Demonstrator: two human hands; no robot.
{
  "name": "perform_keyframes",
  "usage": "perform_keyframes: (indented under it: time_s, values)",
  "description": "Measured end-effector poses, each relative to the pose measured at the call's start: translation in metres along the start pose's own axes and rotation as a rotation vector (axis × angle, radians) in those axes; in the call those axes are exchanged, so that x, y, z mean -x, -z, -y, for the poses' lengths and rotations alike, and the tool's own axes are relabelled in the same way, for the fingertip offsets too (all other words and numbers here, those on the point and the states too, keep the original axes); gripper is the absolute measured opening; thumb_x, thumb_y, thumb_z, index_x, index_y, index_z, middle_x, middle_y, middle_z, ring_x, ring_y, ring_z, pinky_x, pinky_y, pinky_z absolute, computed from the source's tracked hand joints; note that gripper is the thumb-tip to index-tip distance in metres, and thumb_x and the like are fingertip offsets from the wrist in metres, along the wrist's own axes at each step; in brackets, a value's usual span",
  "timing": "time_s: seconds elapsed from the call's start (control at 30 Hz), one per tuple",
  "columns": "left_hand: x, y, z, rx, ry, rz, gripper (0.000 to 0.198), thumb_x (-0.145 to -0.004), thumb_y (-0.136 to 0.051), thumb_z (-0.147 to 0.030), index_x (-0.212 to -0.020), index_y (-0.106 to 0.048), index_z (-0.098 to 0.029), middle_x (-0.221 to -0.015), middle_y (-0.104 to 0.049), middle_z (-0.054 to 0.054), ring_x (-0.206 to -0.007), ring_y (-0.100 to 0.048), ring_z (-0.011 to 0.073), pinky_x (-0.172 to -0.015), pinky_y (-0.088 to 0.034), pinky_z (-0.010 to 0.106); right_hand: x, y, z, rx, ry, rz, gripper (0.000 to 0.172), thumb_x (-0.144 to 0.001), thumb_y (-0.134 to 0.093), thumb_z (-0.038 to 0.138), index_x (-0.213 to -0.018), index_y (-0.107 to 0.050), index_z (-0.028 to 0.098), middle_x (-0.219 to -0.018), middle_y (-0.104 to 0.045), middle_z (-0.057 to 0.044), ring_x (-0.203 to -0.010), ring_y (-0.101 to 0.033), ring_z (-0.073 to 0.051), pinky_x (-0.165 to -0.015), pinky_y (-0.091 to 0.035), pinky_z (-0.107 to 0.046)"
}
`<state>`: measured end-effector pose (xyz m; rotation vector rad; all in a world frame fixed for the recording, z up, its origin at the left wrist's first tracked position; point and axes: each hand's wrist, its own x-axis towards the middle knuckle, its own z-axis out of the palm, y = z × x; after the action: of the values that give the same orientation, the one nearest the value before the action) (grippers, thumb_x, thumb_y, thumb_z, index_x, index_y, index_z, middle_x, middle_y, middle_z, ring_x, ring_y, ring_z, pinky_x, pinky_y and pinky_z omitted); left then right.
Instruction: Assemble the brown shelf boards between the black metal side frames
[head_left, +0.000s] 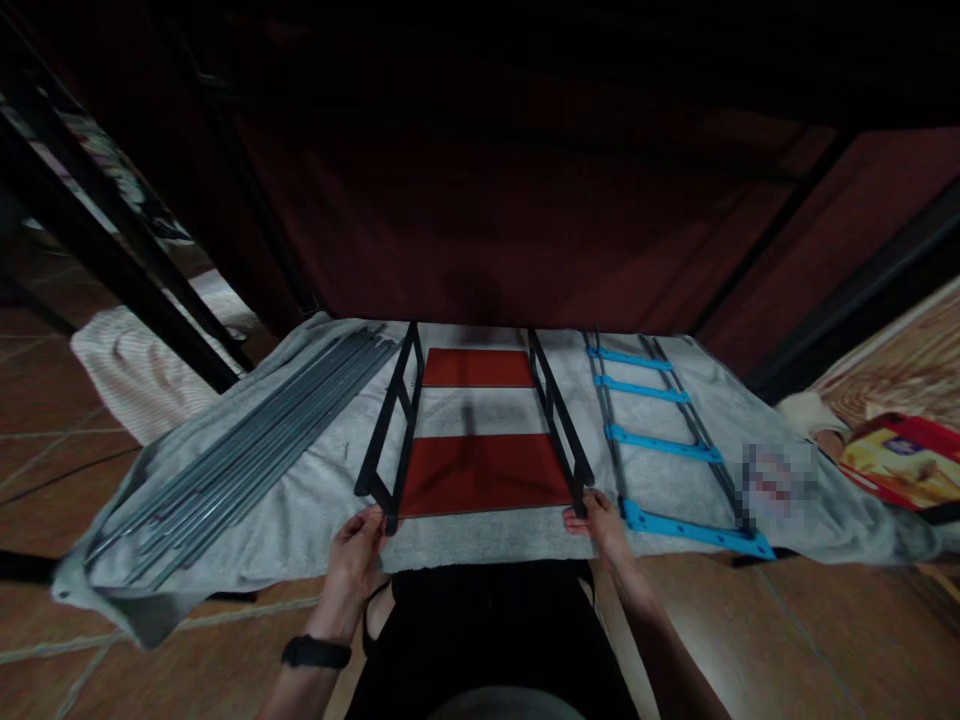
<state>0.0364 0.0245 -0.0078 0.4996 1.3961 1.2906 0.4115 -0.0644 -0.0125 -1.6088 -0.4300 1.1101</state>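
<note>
Two black side frames (390,420) stand on a grey cloth, with a wide orange-red board (484,475) and a smaller orange-red board (478,368) between them. My left hand (358,545) pinches the near lower corner of the left frame, and a dark band circles that wrist. At the near end of the right black frame (561,415), my right hand (596,522) closes its thumb and fingers on the corner. Some fingertips of both hands are hidden by the frames.
A bundle of grey metal rods (262,450) lies at the left. Blue crossbars (664,443) joined to dark rods lie at the right. The grey cloth (480,545) covers the surface. Dark red fabric (480,230) hangs behind. A red-yellow package (907,460) sits far right.
</note>
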Motion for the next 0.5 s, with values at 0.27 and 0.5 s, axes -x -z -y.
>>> perform_keyframes:
  time_s: [0.27, 0.5]
  values:
    - [-0.005, 0.002, -0.002, -0.124, -0.163, 0.085, 0.021, -0.047, -0.072, -0.02, -0.064, -0.062, -0.016, -0.06, -0.061, -0.002, -0.053, -0.051, 0.0103, -0.049, -0.036, 0.019, -0.006, 0.001, -0.002, 0.027, -0.043, 0.02, 0.025, -0.081, -0.053, 0.043, -0.098, -0.05, 0.023, -0.058, -0.066, 0.001, -0.044, -0.062, -0.017, -0.047, -0.053, -0.028]
    - [-0.009, 0.0, -0.006, -0.153, -0.064, 0.061, 0.019, -0.047, -0.068, -0.019, -0.064, -0.059, -0.016, -0.055, -0.057, -0.003, -0.05, -0.051, 0.011, -0.05, -0.039, 0.022, -0.011, 0.005, 0.001, 0.037, -0.1, 0.025, 0.019, -0.077, -0.056, 0.037, -0.092, -0.053, 0.025, -0.054, -0.064, 0.001, -0.045, -0.063, -0.018, -0.046, -0.054, -0.03]
